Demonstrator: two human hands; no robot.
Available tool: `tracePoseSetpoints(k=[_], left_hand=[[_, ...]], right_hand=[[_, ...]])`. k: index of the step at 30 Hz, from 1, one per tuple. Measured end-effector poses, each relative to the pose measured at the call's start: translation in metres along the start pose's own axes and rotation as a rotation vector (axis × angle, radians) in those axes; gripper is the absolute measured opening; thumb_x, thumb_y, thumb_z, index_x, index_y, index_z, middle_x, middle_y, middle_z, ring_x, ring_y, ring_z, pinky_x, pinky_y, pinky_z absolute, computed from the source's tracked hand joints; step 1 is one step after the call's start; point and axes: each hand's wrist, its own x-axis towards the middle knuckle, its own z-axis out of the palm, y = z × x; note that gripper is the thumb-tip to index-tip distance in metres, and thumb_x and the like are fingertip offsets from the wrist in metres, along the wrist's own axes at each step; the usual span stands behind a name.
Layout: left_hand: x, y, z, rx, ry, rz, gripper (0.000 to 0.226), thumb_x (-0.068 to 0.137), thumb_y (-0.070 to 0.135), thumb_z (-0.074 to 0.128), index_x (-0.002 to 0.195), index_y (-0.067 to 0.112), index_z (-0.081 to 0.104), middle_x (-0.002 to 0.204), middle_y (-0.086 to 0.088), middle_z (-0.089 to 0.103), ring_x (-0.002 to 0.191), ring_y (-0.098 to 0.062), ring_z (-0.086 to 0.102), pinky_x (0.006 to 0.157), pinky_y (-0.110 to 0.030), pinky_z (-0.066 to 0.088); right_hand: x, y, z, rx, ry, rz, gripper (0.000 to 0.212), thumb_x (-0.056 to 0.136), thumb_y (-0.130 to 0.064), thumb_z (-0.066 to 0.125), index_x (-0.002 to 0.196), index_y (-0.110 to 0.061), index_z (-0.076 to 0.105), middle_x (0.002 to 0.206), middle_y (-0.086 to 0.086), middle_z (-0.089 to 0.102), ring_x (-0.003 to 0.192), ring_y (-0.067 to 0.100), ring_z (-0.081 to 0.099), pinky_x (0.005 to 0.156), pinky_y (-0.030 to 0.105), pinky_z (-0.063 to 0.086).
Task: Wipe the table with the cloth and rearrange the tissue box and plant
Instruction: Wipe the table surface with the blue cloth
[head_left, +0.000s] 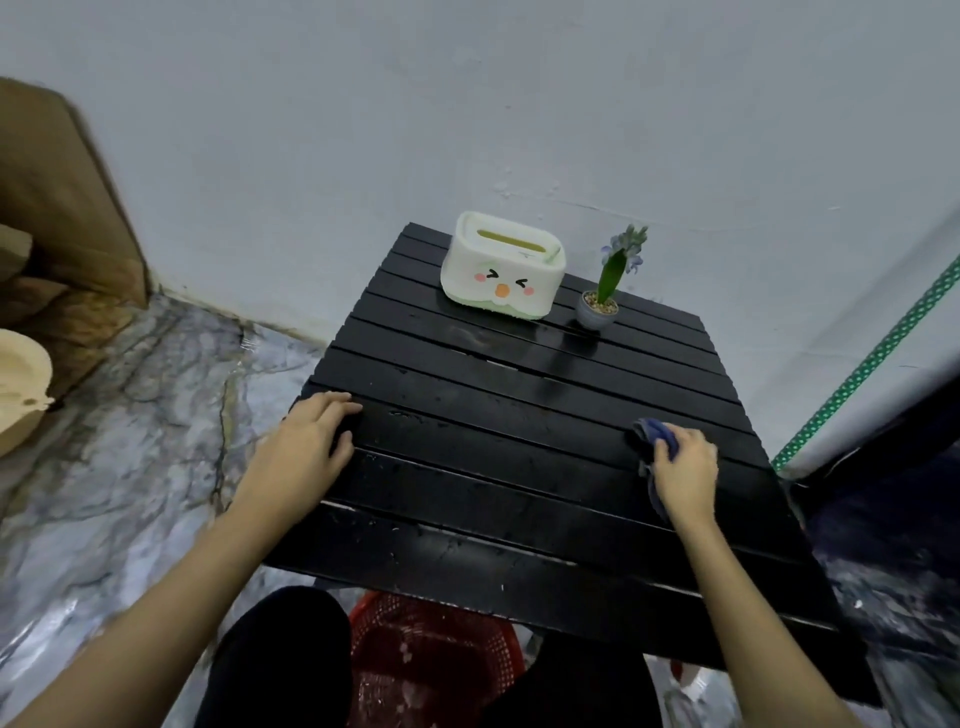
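Right hand (684, 470) bunched on blue cloth (655, 435) near the slatted surface (493, 415) edge for wiping, left hand (311, 431) flat steadying, tissue box (503, 265) and plant (602, 296) parked far back, clear of strokes

Slatted table (519, 415) stands against the wall (467, 104). Tissue box (503, 265) on the far end of the tabletop, near the wall; plant (605, 291) just right of it, apart. Left hand (306, 441) rests on the table's left edge, near side. Right hand (683, 467) at the right edge, on top of the cloth (655, 434), which lies on the slats. Basket (436, 654) on the floor (130, 441) under the near edge. Bowl-like container (18, 395) on the floor, far left.
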Motion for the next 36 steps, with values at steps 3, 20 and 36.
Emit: tracePoseSetpoints(k=[3, 20, 36], left_hand=[[-0.001, -0.003, -0.004, 0.004, -0.038, 0.019, 0.033, 0.087, 0.012, 0.053, 0.120, 0.009, 0.052, 0.130, -0.010, 0.049, 0.121, -0.026, 0.044, 0.100, -0.038, 0.037], [-0.006, -0.011, -0.005, 0.003, -0.033, 0.061, 0.035, 0.089, 0.019, 0.050, 0.124, 0.016, 0.049, 0.135, -0.001, 0.046, 0.126, -0.017, 0.039, 0.103, -0.034, 0.034], [-0.022, -0.016, -0.010, 0.010, -0.052, 0.058, 0.036, 0.089, 0.019, 0.049, 0.125, 0.017, 0.048, 0.137, -0.001, 0.044, 0.128, -0.019, 0.038, 0.105, -0.033, 0.032]], right_hand=[[0.008, -0.063, 0.040, 0.051, -0.023, -0.053, 0.025, 0.088, -0.015, 0.052, 0.110, -0.005, 0.059, 0.112, 0.022, 0.058, 0.105, 0.040, 0.048, 0.090, 0.045, 0.039], [-0.032, -0.017, 0.004, 0.224, -0.012, -0.115, 0.019, 0.082, -0.001, 0.059, 0.100, -0.006, 0.064, 0.102, 0.014, 0.066, 0.099, 0.036, 0.058, 0.086, 0.030, 0.039], [-0.087, -0.067, -0.006, 0.383, -0.418, -0.491, 0.029, 0.084, -0.038, 0.045, 0.101, -0.029, 0.067, 0.105, -0.012, 0.065, 0.102, 0.003, 0.055, 0.087, 0.005, 0.032]])
